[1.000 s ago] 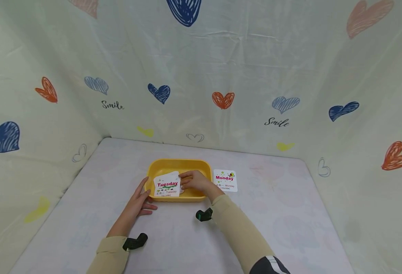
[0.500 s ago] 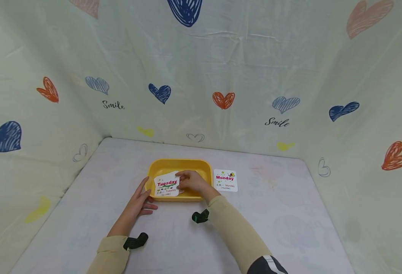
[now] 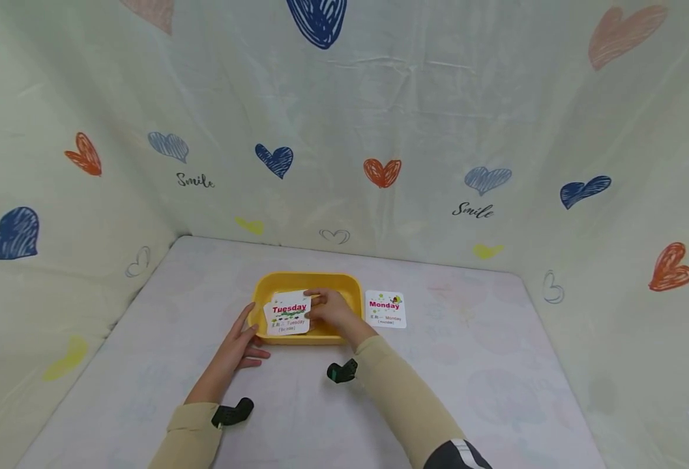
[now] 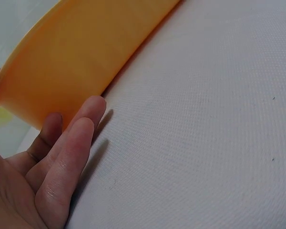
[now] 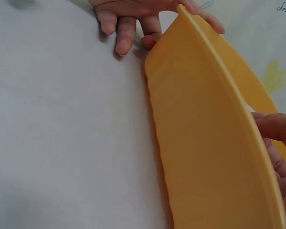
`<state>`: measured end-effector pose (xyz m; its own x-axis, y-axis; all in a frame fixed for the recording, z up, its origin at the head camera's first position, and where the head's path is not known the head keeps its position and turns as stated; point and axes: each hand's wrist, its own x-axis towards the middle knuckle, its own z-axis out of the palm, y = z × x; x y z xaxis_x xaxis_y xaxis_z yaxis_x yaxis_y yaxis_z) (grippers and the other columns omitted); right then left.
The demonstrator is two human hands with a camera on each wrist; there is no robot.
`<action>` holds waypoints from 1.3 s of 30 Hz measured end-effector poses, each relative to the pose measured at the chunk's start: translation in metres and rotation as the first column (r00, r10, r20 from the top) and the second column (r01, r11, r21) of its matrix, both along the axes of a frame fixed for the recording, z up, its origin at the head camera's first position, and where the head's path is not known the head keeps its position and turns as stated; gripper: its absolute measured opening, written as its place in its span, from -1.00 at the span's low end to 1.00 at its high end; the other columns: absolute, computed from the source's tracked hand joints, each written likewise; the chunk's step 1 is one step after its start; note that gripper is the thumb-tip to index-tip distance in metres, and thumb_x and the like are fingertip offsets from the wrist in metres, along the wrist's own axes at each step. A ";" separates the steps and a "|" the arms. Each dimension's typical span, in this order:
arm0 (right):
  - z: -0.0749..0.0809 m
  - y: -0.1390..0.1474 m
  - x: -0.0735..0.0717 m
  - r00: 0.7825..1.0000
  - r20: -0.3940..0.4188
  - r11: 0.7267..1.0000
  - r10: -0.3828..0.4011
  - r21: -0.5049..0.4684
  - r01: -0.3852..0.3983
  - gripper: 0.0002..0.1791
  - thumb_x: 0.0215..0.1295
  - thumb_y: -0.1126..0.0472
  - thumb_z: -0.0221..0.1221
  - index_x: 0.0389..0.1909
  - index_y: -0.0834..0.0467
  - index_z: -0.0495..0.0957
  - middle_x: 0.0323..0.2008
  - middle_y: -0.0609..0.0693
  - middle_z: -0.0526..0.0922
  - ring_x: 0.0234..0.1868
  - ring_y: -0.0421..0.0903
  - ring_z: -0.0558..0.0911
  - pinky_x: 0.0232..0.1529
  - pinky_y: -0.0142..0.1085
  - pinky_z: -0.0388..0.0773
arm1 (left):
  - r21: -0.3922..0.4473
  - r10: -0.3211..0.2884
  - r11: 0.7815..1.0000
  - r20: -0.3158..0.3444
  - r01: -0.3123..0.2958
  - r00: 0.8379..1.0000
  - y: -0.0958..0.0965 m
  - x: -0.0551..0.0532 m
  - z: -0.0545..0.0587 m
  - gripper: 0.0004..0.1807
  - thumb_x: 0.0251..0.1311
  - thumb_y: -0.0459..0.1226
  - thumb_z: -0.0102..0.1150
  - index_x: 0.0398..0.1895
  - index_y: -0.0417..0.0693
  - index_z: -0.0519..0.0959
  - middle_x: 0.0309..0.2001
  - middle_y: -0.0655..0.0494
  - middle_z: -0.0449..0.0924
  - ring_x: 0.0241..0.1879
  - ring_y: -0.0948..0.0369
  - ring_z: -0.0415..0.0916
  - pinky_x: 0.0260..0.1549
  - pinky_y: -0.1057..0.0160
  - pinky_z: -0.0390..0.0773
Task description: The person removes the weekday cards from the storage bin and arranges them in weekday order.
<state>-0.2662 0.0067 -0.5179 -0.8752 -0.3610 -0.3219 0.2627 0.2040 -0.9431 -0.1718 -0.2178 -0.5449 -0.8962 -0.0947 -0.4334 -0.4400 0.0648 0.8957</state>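
In the head view, a yellow tray [image 3: 321, 341] sits on the table. My left hand [image 3: 240, 347] grips its left front corner, one finger over the rim and others spread low outside the wall. Inside the tray, my right hand [image 3: 334, 309] pinches the right edge of a white card printed "Tuesday" [image 3: 288, 320]. The white edge of another card [image 3: 267, 310] peeks out beneath it. In the right wrist view, the tray wall [image 5: 200, 119] hides the cards, and only part of the right hand [image 5: 281, 143] shows behind it.
A white "Monday" card [image 3: 386, 309] lies flat on the table just right of the tray. Behind and beside the pale table [image 3: 438, 391] hangs a cloth [image 3: 438, 117] with printed hearts.
My right hand has gone from beside the Tuesday card to pinching its edge. The card has shifted slightly, showing another edge beneath it. My left hand stays on the tray corner.
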 end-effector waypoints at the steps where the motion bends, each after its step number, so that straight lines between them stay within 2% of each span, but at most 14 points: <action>1: 0.002 0.001 0.000 1.000 0.004 1.000 -0.014 -0.012 0.014 -0.52 0.13 0.44 0.32 0.09 0.08 0.57 -0.16 0.08 0.57 -0.33 -0.02 0.64 -0.28 -0.29 0.65 | 0.000 -0.002 1.000 -0.001 0.002 1.000 0.000 0.000 0.000 -0.34 0.47 -0.01 -0.16 0.54 0.49 -0.12 -0.23 -0.11 0.47 -0.37 0.02 0.68 -0.38 0.14 0.66; 5: 0.010 0.007 0.001 0.999 0.022 0.998 -0.044 -0.053 0.045 -0.52 0.15 0.45 0.30 0.11 0.09 0.57 -0.13 0.11 0.56 -0.27 0.00 0.64 -0.22 -0.28 0.64 | -0.003 -0.005 1.000 -0.004 0.005 1.000 0.001 0.000 0.000 -0.34 0.47 -0.03 -0.17 0.55 0.48 -0.12 -0.24 -0.11 0.47 -0.37 0.01 0.68 -0.38 0.14 0.66; 10: 0.018 0.019 0.001 0.999 0.022 0.995 -0.039 -0.095 0.041 -0.50 0.19 0.46 0.26 0.16 0.13 0.52 -0.07 0.13 0.56 -0.21 0.01 0.64 -0.17 -0.26 0.64 | -0.009 -0.019 1.000 -0.006 0.019 1.000 0.000 0.000 0.001 -0.34 0.48 -0.02 -0.19 0.55 0.49 -0.15 -0.22 -0.11 0.46 -0.36 0.02 0.68 -0.36 0.15 0.66; 16: 0.027 0.035 0.002 0.999 -0.004 0.995 -0.051 -0.087 0.050 -0.48 0.20 0.44 0.27 0.20 0.12 0.51 -0.05 0.12 0.57 -0.22 -0.01 0.65 -0.17 -0.24 0.64 | -0.011 -0.027 1.000 -0.006 0.027 1.000 0.000 0.001 0.002 -0.33 0.48 0.00 -0.19 0.55 0.48 -0.17 -0.20 -0.13 0.44 -0.34 0.02 0.68 -0.34 0.15 0.66; 27: 0.031 0.070 0.004 0.994 -0.037 0.990 -0.105 -0.094 0.101 -0.42 0.18 0.46 0.27 0.24 0.10 0.48 0.02 0.13 0.56 -0.13 0.00 0.64 -0.15 -0.24 0.64 | 0.001 -0.005 1.000 -0.019 0.005 1.000 -0.002 0.002 0.000 -0.33 0.48 -0.02 -0.17 0.55 0.47 -0.14 -0.27 -0.06 0.45 -0.40 0.04 0.68 -0.41 0.15 0.65; 34: 0.034 0.097 0.007 0.987 -0.009 0.980 -0.162 -0.119 0.160 -0.38 0.16 0.50 0.26 0.27 0.15 0.44 0.00 0.14 0.54 -0.16 -0.02 0.61 -0.16 -0.24 0.64 | 0.011 -0.010 1.000 -0.028 0.010 1.000 0.000 0.002 0.001 -0.35 0.49 -0.06 -0.19 0.55 0.46 -0.13 -0.29 -0.04 0.46 -0.40 0.05 0.69 -0.45 0.17 0.65; 39: 0.034 0.115 0.007 0.980 -0.024 0.973 -0.198 -0.126 0.194 -0.38 0.15 0.52 0.25 0.27 0.17 0.45 -0.02 0.14 0.52 -0.21 -0.03 0.61 -0.19 -0.22 0.65 | 0.007 -0.017 1.000 -0.031 0.017 0.999 0.001 0.001 0.001 -0.35 0.49 -0.04 -0.19 0.54 0.49 -0.13 -0.28 -0.04 0.45 -0.39 0.05 0.69 -0.42 0.17 0.65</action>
<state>-0.2590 0.1222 -0.4841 -0.9430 -0.2161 -0.2530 0.2516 0.0344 -0.9672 -0.1704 -0.2166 -0.5443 -0.9106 -0.0765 -0.4061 -0.4110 0.0654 0.9093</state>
